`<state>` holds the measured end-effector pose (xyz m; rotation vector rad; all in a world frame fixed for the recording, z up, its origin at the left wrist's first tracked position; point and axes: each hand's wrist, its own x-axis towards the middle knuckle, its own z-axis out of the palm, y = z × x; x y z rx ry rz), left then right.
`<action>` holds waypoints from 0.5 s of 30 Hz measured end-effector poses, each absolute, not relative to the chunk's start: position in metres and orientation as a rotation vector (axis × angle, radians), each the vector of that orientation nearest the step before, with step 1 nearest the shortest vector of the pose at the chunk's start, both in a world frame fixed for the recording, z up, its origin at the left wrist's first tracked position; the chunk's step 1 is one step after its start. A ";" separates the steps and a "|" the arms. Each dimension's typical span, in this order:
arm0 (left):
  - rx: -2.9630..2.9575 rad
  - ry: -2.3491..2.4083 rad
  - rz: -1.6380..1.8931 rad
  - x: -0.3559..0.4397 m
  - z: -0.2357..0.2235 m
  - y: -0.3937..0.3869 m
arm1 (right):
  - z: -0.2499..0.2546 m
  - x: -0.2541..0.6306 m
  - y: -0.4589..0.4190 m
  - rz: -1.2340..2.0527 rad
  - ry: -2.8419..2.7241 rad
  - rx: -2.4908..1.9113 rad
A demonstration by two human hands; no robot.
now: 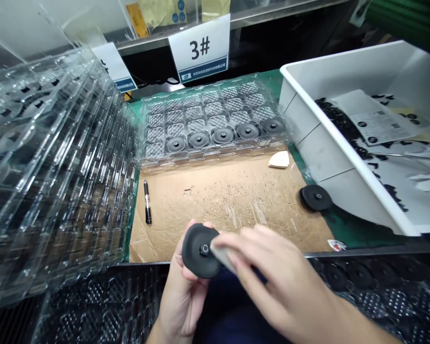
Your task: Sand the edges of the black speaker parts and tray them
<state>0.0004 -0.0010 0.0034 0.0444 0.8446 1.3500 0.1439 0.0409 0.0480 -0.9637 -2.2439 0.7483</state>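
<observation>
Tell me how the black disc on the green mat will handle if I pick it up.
The black disc probably feels stiff, since the matching one in the left hand shows no visible sag. Its matte face likely isn't slippery. Lying down it should stay put, but its round rim suggests it could roll if stood on edge.

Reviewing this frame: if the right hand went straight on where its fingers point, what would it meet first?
The right hand would meet the black disc in the left hand; its pale pad already seems to touch it.

Black disc (197,251) in the left hand (179,298), pale sponge wedge (222,256) against it in the right hand (275,272)
</observation>
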 end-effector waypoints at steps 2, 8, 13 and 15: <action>0.031 0.835 1.378 0.002 0.000 -0.001 | 0.049 0.144 0.042 0.671 -2.235 -0.982; -0.034 0.849 1.466 0.004 -0.007 0.004 | 0.030 0.147 0.060 0.874 -2.199 -1.015; -0.069 0.905 1.523 0.000 -0.007 0.007 | -0.027 0.158 0.059 1.034 -2.052 -1.341; -0.080 0.900 1.520 0.000 -0.006 0.007 | -0.047 0.160 0.051 1.141 -2.099 -1.288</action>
